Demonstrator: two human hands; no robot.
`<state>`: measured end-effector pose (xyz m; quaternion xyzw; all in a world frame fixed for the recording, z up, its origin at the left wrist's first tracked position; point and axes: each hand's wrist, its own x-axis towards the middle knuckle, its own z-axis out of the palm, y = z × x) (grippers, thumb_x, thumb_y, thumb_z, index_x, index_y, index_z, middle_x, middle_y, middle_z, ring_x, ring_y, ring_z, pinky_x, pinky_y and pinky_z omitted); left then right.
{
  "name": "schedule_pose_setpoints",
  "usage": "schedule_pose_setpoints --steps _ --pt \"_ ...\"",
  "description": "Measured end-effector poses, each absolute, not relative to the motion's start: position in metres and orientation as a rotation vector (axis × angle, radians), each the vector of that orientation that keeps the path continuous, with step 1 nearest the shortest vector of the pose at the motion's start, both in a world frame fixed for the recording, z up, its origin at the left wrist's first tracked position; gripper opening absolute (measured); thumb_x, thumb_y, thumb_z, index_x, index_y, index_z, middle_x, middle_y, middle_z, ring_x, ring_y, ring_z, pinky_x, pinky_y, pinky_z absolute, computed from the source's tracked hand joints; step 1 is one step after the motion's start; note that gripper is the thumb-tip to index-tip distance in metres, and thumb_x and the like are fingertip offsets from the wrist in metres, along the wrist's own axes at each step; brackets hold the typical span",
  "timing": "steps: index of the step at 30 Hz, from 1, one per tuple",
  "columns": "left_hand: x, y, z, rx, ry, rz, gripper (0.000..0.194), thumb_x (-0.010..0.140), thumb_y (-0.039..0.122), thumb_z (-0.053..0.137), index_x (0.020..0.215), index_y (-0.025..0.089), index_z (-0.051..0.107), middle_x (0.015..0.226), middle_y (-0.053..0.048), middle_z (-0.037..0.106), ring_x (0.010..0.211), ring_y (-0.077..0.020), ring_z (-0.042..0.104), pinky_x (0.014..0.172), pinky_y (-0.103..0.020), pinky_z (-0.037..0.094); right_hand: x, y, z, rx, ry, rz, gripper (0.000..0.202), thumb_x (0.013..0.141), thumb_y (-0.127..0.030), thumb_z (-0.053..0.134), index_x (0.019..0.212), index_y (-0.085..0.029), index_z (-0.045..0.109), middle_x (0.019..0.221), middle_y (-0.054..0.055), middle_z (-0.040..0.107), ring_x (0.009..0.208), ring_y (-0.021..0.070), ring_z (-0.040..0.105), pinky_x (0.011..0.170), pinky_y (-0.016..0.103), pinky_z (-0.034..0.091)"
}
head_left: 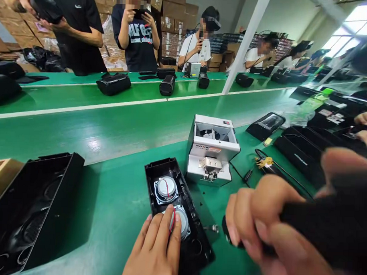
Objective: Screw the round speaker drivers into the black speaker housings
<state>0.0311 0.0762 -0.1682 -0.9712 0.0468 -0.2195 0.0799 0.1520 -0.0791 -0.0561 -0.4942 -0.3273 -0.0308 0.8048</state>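
Note:
My left hand [157,247] lies with fingers stretched over the lower of two round speaker drivers [183,223]. A red wire runs under its fingers. Both drivers sit in a narrow black speaker housing [195,212]; the upper driver [166,188] is uncovered. At the right, my right hand [259,218] is wrapped around a black electric screwdriver [328,206], large and blurred close to the camera. Its metal tip [212,228] points left, beside the housing's right edge; whether it touches is unclear. Behind the housing stands a white screw feeder [213,150].
Small dark screws [202,203] lie by the feeder. A larger open black housing [27,212] is on the left. Black cases [300,149], a cable [245,177] and a co-worker's hand [366,118] are at right. People stand beyond the green conveyor [126,123], which carries black speakers [113,84].

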Motion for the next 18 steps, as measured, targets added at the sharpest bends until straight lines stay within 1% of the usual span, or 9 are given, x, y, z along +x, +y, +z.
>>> schedule_pose_setpoints --steps 2,5,8,11,14,16,18 --pt "0.03 0.076 -0.165 -2.913 0.143 -0.606 0.06 0.082 0.005 0.051 0.141 0.015 0.056 0.146 -0.012 0.065 0.125 -0.0285 0.062 0.102 -0.04 0.052 0.139 -0.079 -0.067 -1.06 -0.738 -0.042 0.055 0.102 -0.026 0.068 0.146 -0.046 0.041 0.069 -0.006 0.049 0.046 0.0129 0.05 0.043 0.032 0.046" --pt "0.029 0.074 -0.162 -2.921 0.139 -0.56 0.06 0.083 0.011 0.054 0.143 0.015 0.054 0.145 -0.012 0.066 0.123 -0.0289 0.063 0.101 -0.04 0.053 0.132 -0.073 -0.089 -1.087 -0.728 -0.063 0.056 0.103 -0.027 0.064 0.149 -0.045 0.037 0.069 -0.006 0.05 0.048 0.0148 0.05 0.045 0.033 0.047" --pt "0.029 0.072 -0.161 -2.942 0.115 -0.569 0.059 0.086 0.023 0.058 0.143 0.013 0.054 0.144 -0.013 0.066 0.124 -0.0303 0.061 0.102 -0.042 0.052 0.133 -0.068 -0.106 -1.086 -0.732 -0.069 0.056 0.103 -0.027 0.062 0.149 -0.043 0.035 0.07 -0.006 0.05 0.05 0.0147 0.051 0.046 0.032 0.046" --pt "0.03 0.068 -0.162 -2.972 0.091 -0.579 0.061 0.086 0.032 0.06 0.144 0.012 0.053 0.145 -0.015 0.065 0.125 -0.0317 0.06 0.103 -0.044 0.051 0.137 -0.068 -0.113 -1.09 -0.747 -0.055 0.056 0.102 -0.026 0.062 0.149 -0.043 0.035 0.07 -0.006 0.049 0.05 0.0141 0.051 0.047 0.031 0.046" --pt "0.031 0.065 -0.164 -2.999 0.058 -0.596 0.06 0.087 0.034 0.059 0.143 0.013 0.054 0.142 -0.015 0.065 0.123 -0.0319 0.059 0.101 -0.044 0.05 0.138 -0.07 -0.114 -1.089 -0.751 -0.054 0.056 0.102 -0.027 0.063 0.149 -0.044 0.036 0.07 -0.006 0.05 0.049 0.0136 0.051 0.046 0.03 0.047" --pt "0.031 0.063 -0.165 -3.018 0.037 -0.603 0.06 0.086 0.031 0.059 0.143 0.013 0.053 0.142 -0.015 0.064 0.123 -0.0323 0.058 0.1 -0.045 0.049 0.138 -0.071 -0.115 -1.085 -0.737 -0.053 0.056 0.102 -0.027 0.064 0.148 -0.043 0.037 0.07 -0.006 0.051 0.049 0.0136 0.051 0.047 0.03 0.047" --pt "0.031 0.061 -0.165 -3.031 0.01 -0.604 0.064 0.083 0.027 0.06 0.145 0.012 0.051 0.143 -0.017 0.061 0.126 -0.0331 0.056 0.105 -0.046 0.045 0.137 -0.072 -0.115 -1.069 -0.723 -0.047 0.057 0.101 -0.026 0.065 0.148 -0.043 0.037 0.07 -0.006 0.051 0.05 0.0138 0.052 0.048 0.03 0.048"
